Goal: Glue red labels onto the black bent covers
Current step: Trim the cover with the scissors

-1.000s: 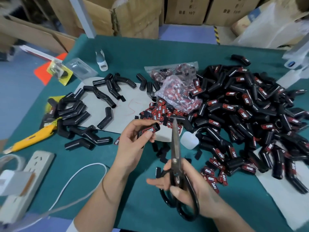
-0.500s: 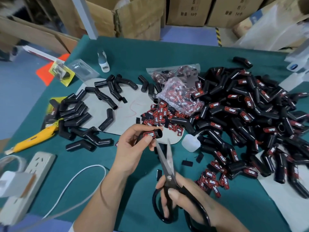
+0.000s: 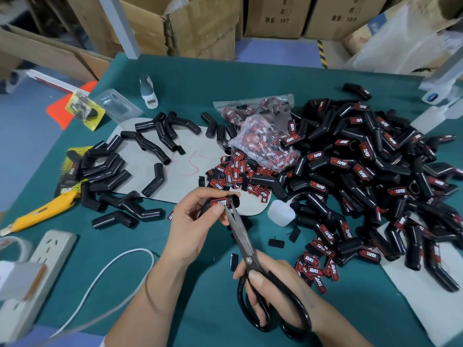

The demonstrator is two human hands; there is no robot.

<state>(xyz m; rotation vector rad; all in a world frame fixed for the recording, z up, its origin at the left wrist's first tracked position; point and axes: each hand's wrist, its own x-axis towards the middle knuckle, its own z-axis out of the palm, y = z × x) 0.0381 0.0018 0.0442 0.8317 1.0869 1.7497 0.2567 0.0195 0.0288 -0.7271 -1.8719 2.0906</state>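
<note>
At centre of the green table [image 3: 250, 78], the left hand [image 3: 193, 226] holds one black bent cover [image 3: 220, 202], fingers curled round it, thumb pressing just under its red label [image 3: 218, 203]. Only the labelled end and open mouth of that cover show; the rest is hidden inside the palm.

At 5 o'clock, the right hand [image 3: 273, 289] grips black scissors [image 3: 253, 266], thumb through one loop, fingers through the other. Blades slightly parted, tips touching the cover's underside near its mouth; cannot tell whether anything lies between the blades.

At 3 o'clock, a big heap of labelled covers [image 3: 370, 176], jumbled; its right edge is cut off by the frame. Lettering readable on near pieces, blurred on far ones.

At 12 o'clock from the hands, loose red labels [image 3: 235, 171] spread on a grey sheet [image 3: 185, 161], with a clear bag of labels [image 3: 265, 144] behind them; bag contents hard to make out through the plastic.

At 10 o'clock, unlabelled black covers [image 3: 105, 169] in a cluster, partly covering yellow packaging. A small white bottle [image 3: 148, 92] stands at 11 o'clock, print illegible.

At 9 o'clock, a yellow utility knife [image 3: 40, 212]. At 8 o'clock, a white power strip [image 3: 37, 274] with cable, cut off by the frame's left edge.

A white cap-like piece [image 3: 281, 213] sits just right of the scissor tips; its nature is unclear.
</note>
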